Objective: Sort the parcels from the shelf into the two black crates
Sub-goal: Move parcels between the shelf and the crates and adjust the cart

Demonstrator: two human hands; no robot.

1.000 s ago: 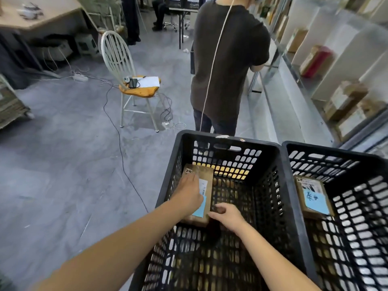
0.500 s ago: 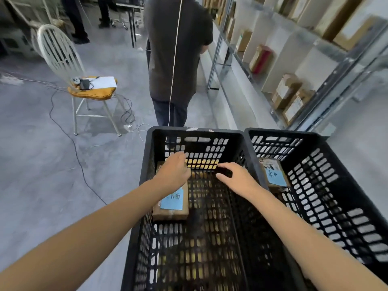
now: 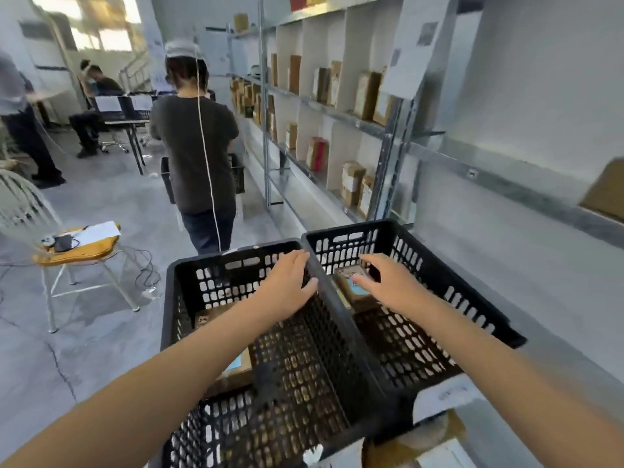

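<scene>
Two black crates stand side by side below me, the left crate (image 3: 175, 292) and the right crate (image 3: 472, 298). A brown parcel (image 3: 236, 363) with a blue label lies in the left crate, partly hidden by my left arm. Another brown parcel (image 3: 354, 288) with a blue label lies in the right crate. My left hand (image 3: 287, 285) hovers open above the left crate by the shared wall, holding nothing. Over the right crate, my right hand (image 3: 385, 282) is open above its parcel. The shelf (image 3: 337, 113) on the right holds several upright brown parcels.
A person (image 3: 196, 146) in a dark shirt stands just beyond the crates, with a white cable hanging down their back. A white chair (image 3: 77, 244) with papers stands on the left. Other people and a desk (image 3: 125, 119) are farther back. Cardboard (image 3: 439, 437) sits under the crates.
My left hand let go of the parcel in the left crate and rose. My right hand moved across to the right crate. The view lifted toward the shelf.
</scene>
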